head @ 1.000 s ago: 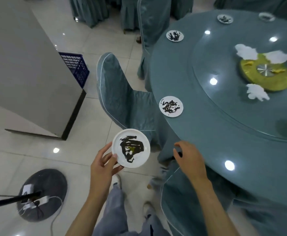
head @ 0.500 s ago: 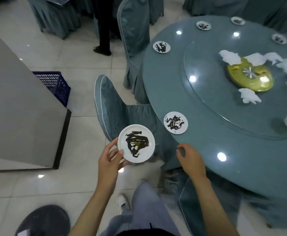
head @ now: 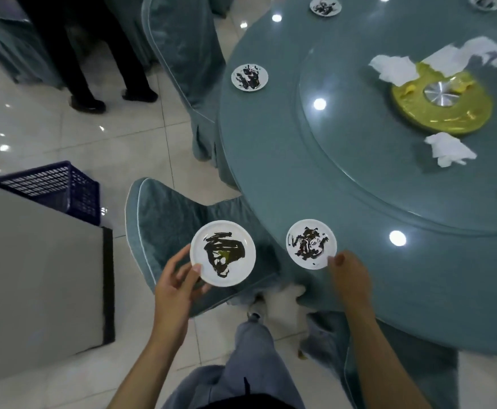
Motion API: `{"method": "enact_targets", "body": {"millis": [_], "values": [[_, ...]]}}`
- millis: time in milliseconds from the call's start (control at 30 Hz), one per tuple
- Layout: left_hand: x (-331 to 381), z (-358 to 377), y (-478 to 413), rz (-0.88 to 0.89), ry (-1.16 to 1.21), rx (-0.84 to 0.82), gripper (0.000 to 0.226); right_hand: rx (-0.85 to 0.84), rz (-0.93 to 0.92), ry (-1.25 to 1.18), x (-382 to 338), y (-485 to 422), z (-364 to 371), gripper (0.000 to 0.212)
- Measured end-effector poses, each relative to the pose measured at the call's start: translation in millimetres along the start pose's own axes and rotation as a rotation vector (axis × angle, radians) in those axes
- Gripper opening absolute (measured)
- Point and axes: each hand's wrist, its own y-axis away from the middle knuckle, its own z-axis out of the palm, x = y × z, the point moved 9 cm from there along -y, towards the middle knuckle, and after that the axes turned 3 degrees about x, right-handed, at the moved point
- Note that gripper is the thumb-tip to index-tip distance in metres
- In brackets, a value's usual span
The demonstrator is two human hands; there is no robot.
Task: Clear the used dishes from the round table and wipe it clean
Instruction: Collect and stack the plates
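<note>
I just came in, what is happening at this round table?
A person is clearing the round table. The left hand holds one dirty plate off the table, above a chair. The right hand has its thumb at the rim of a second dirty plate at the table's edge; a firm grip cannot be confirmed. Other dirty plates, crumpled napkins and a yellow dish are on the table.
</note>
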Motion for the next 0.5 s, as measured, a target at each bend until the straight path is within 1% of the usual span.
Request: {"method": "enact_targets", "body": {"millis": [100, 167, 300, 400, 500], "values": [[16.3, 1.8, -24.8, 0.012, -0.019, -0.019, 0.041, 0.037, 0.118, -0.068, 6.4, -10.7, 7.6, 0.022], [23.6, 1.8, -38.1, 0.01, -0.027, -0.032, 0.04, 0.02, 0.197, -0.119, 11.0, -14.7, 14.5, 0.022], [41.4, -4.4, -61.6, -0.003, -0.007, -0.049, 0.04, 0.0, 0.311, -0.306, 11.5, -13.8, 27.2, 0.017], [58.1, -16.7, -81.0, -0.001, 0.011, -0.06, 0.04, -0.007, 0.364, -0.426, -4.4, 2.0, 33.7, 0.013], [79.4, -30.4, -105.7, 0.022, 0.023, -0.093, 0.041, 0.013, 0.39, -0.549, -41.7, 21.2, 33.4, 0.013]]}}
